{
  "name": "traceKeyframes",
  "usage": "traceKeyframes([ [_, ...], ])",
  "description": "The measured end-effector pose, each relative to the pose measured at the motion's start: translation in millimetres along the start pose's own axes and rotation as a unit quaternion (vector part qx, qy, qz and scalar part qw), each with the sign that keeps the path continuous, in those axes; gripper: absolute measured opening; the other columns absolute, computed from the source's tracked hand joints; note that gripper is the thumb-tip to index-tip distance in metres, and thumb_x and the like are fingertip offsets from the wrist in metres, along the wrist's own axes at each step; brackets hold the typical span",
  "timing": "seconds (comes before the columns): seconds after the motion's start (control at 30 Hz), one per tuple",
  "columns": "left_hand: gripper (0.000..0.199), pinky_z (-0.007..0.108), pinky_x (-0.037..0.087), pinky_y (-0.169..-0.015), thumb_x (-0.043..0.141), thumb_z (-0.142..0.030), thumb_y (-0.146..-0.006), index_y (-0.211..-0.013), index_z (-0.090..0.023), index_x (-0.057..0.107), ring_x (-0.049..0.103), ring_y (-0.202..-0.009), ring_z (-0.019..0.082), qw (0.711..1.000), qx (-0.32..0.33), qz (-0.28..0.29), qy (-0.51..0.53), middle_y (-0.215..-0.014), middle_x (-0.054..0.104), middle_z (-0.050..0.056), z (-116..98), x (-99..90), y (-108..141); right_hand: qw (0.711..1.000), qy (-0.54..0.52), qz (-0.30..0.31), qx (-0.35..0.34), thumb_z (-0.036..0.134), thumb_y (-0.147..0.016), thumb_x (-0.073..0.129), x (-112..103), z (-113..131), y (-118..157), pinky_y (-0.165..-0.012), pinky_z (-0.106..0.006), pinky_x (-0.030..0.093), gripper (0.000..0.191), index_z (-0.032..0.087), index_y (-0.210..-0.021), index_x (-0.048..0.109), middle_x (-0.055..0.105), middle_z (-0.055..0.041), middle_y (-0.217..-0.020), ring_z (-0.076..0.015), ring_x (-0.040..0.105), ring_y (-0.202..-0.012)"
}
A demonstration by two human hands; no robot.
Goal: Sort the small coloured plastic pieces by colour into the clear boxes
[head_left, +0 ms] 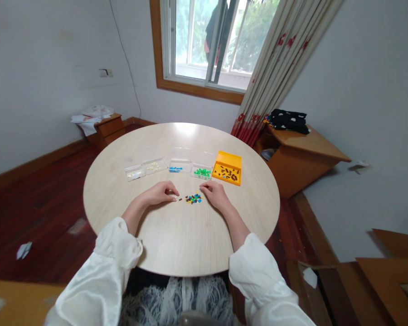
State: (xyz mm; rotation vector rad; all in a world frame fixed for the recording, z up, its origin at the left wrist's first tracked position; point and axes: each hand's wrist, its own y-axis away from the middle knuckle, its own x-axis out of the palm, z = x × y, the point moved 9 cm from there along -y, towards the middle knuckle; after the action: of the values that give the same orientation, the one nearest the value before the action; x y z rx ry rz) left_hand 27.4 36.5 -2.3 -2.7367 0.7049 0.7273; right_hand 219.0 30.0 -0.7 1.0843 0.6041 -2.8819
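A small pile of mixed building bricks (193,198), in blue, green, yellow, brown and white, lies on the round table between my hands. My left hand (160,192) rests just left of it, fingers curled and pinched at the tips. Beside those fingertips are a pale small piece (176,198) and a dark brown brick (180,199). At the pile's upper right edge, my right hand (215,192) has thumb and forefinger drawn together. Whatever either hand pinches is too small to make out.
Beyond my hands stand clear boxes: two with pale pieces (134,173), one with blue bricks (176,169), one with green bricks (203,172). At their right an open yellow box (227,156) holds brown bricks. The round table (190,240) reaches my lap.
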Motion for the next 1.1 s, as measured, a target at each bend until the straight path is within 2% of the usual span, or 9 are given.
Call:
traceKeyframes([
  [0.27,0.017,0.025,0.037,-0.056,0.071,-0.035,-0.06,-0.063,-0.018,0.072,0.051,-0.056,0.013,1.0,-0.022,-0.006,0.017,-0.062,0.064,0.004,7,3.5,0,1.0,0.003,0.007,0.0,0.018,-0.079,0.059,4,-2,1,-0.076,-0.032,0.049,0.012,0.017,-0.08,0.071,0.072,-0.0059,-0.083,-0.0172,0.063,-0.078],
  [0.37,0.021,0.025,0.039,-0.054,0.074,-0.036,-0.059,-0.066,-0.016,0.071,0.052,-0.055,0.013,0.992,-0.053,-0.078,0.084,-0.061,0.066,0.005,18,-9.9,-3,1.0,-0.002,0.007,-0.001,0.018,-0.079,0.059,4,-1,1,-0.076,-0.031,0.049,0.012,0.017,-0.08,0.071,0.072,-0.0058,-0.083,-0.017,0.063,-0.078],
  [0.43,0.025,0.025,0.04,-0.053,0.077,-0.036,-0.056,-0.069,-0.015,0.071,0.053,-0.056,0.013,0.97,-0.075,-0.169,0.157,-0.065,0.068,0.007,28,-26.3,-2,1.0,-0.003,0.007,-0.008,0.018,-0.079,0.058,4,2,1,-0.076,-0.031,0.048,0.013,0.018,-0.079,0.071,0.072,-0.0054,-0.083,-0.0168,0.063,-0.079],
  [0.53,0.027,0.023,0.044,-0.052,0.079,-0.031,-0.054,-0.069,-0.012,0.069,0.054,-0.053,0.011,0.909,-0.108,-0.291,0.28,-0.067,0.068,0.007,48,-45.7,2,1.0,0.002,0.01,-0.017,0.019,-0.079,0.058,5,6,0,-0.076,-0.031,0.048,0.013,0.019,-0.079,0.071,0.072,-0.0051,-0.082,-0.0167,0.063,-0.079],
  [0.63,0.021,0.023,0.05,-0.056,0.078,-0.02,-0.056,-0.069,-0.011,0.065,0.058,-0.055,0.009,0.843,-0.127,-0.347,0.39,-0.067,0.067,0.005,63,-53.6,1,1.0,0.007,0.013,-0.014,0.018,-0.079,0.059,6,8,0,-0.076,-0.031,0.048,0.012,0.018,-0.079,0.071,0.072,-0.0052,-0.082,-0.0167,0.063,-0.079],
  [0.73,0.012,0.023,0.053,-0.062,0.072,-0.012,-0.064,-0.072,-0.011,0.062,0.061,-0.057,0.009,0.801,-0.13,-0.382,0.442,-0.068,0.067,0.004,70,-60.6,-2,1.0,0.009,0.016,-0.011,0.017,-0.078,0.059,7,8,-1,-0.076,-0.031,0.049,0.011,0.019,-0.079,0.071,0.072,-0.0049,-0.082,-0.0168,0.063,-0.079],
  [0.93,0.008,0.025,0.054,-0.068,0.063,-0.008,-0.072,-0.071,-0.012,0.056,0.062,-0.058,0.008,0.762,-0.115,-0.459,0.441,-0.063,0.065,0.001,77,-76.5,-8,0.999,0.018,0.026,-0.017,0.017,-0.079,0.06,9,10,-1,-0.075,-0.031,0.048,0.011,0.018,-0.079,0.071,0.071,-0.0052,-0.081,-0.0166,0.063,-0.078],
  [1.1,0.007,0.024,0.053,-0.065,0.06,-0.01,-0.076,-0.071,-0.011,0.055,0.06,-0.052,0.007,0.762,-0.121,-0.487,0.409,-0.06,0.063,0.0,79,-82.8,-12,0.999,0.021,0.03,-0.022,0.016,-0.079,0.06,10,13,-1,-0.076,-0.031,0.048,0.011,0.018,-0.078,0.071,0.071,-0.0051,-0.08,-0.0163,0.062,-0.077],
])
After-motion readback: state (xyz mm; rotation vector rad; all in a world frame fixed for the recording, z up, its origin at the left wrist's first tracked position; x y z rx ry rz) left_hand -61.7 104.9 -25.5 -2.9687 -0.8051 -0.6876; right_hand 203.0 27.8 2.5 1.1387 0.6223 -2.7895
